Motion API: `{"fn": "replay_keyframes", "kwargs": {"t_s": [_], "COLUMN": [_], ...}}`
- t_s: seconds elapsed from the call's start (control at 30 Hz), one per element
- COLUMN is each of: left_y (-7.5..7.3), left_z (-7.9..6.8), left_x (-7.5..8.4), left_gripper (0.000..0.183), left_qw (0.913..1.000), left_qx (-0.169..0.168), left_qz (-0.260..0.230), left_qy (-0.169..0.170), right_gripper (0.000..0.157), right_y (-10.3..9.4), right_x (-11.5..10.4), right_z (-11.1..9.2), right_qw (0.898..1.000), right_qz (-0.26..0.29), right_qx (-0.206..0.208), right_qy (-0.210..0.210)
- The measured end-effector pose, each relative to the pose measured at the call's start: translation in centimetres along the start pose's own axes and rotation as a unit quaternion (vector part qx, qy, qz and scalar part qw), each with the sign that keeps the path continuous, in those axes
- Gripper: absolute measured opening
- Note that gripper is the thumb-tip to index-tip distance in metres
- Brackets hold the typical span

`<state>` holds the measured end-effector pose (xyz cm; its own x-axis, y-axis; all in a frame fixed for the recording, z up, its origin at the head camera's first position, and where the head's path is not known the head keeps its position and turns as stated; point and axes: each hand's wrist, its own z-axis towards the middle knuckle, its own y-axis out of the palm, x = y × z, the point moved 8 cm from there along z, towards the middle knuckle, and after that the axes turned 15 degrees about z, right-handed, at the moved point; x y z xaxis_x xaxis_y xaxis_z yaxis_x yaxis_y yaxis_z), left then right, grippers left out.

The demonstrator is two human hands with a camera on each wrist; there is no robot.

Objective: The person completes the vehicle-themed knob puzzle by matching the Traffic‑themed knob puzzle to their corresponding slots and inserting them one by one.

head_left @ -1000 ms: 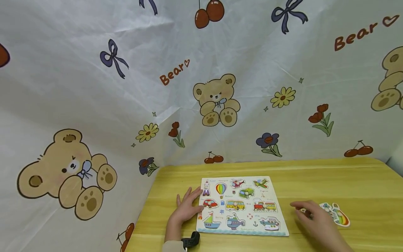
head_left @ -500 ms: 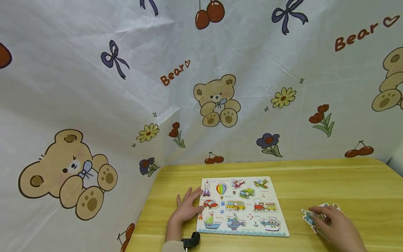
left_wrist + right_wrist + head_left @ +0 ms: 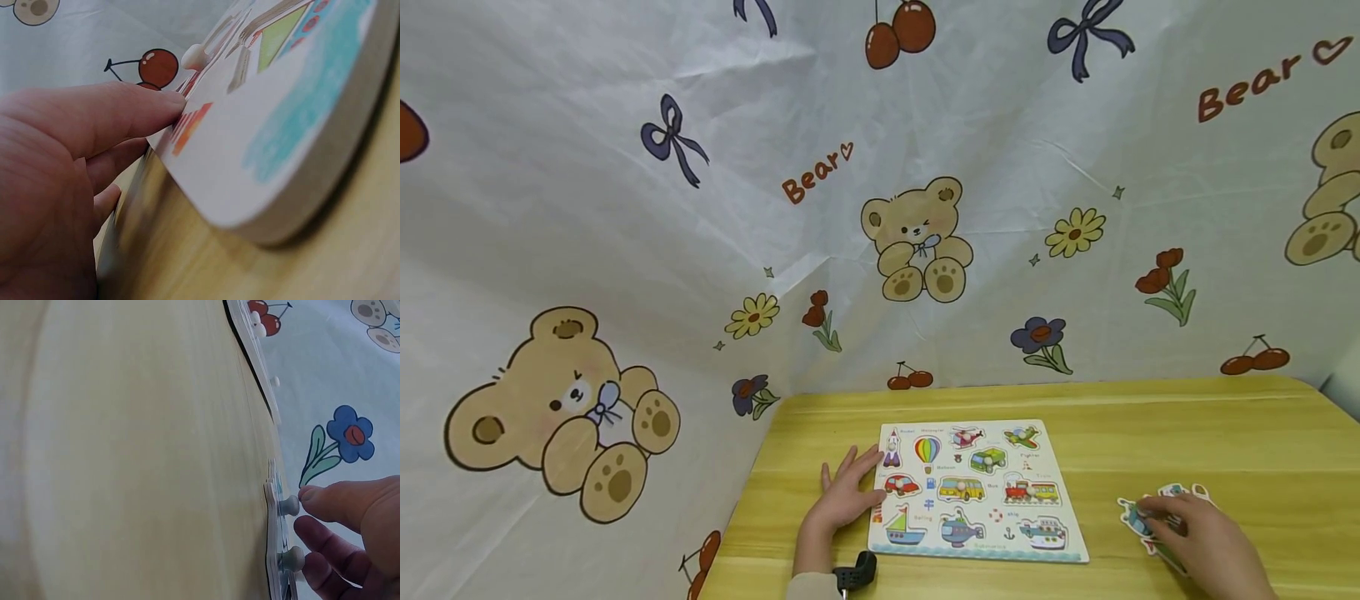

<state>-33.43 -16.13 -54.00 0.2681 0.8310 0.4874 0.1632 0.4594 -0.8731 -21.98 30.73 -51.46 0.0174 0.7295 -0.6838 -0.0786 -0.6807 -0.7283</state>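
Observation:
On the wooden table lies a white peg puzzle board (image 3: 1007, 542) with pictures of vehicles. My left hand (image 3: 844, 498) rests at its left edge, and in the left wrist view the thumb (image 3: 134, 112) touches the board's face. My right hand (image 3: 1206, 533) is over a small pile of loose puzzle pieces (image 3: 1135, 521) right of the board. In the right wrist view, its thumb (image 3: 331, 500) meets the edge of a pale knob (image 3: 289, 505). The index fingertip is just below, a slight gap from the knob. Another knob (image 3: 292, 559) is near the other fingers. My hand hides most of the pile.
A pale cloth (image 3: 985, 350) with printed bears, flowers and bows hangs behind the table (image 3: 1225, 417) and along its left side. A black wrist device (image 3: 856, 572) sits by my left wrist. Wooden table surface separates the board from the pile.
My right hand has moved right, from beside the board to over the loose pieces, and has barely shifted in the last half second. My left hand has stayed at the board's edge.

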Motion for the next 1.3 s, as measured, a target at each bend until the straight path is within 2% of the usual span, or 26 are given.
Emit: {"fn": "replay_keyframes", "kwargs": {"t_s": [0.17,0.37,0.63,0.97,1.3], "left_y": [-0.03,0.04,0.02,0.13,0.05], "left_z": [0.0,-0.11,0.03,0.08,0.16], "left_x": [0.01,-0.07,-0.09,-0.2,-0.12], "left_gripper": [0.065,0.066,0.065,0.066,0.066], "left_qw": [1.0,1.0,1.0,1.0,1.0], "left_qx": [0.0,-0.003,0.002,0.001,0.003], "left_qz": [0.001,-0.002,-0.003,-0.005,-0.001], "left_qy": [0.003,0.004,0.003,0.006,0.009], "right_gripper": [0.021,0.023,0.025,0.017,0.016], "right_y": [0.44,0.68,0.82,0.92,0.81], "right_x": [0.03,-0.11,0.18,0.44,0.3], "right_z": [0.18,0.24,0.68,0.83,0.93], "right_qw": [1.0,1.0,1.0,1.0,0.999], "right_qz": [0.009,0.011,0.018,0.025,0.03], "right_qx": [-0.014,-0.014,-0.021,-0.019,-0.021], "right_qy": [0.005,-0.007,0.001,0.001,0.012]}}
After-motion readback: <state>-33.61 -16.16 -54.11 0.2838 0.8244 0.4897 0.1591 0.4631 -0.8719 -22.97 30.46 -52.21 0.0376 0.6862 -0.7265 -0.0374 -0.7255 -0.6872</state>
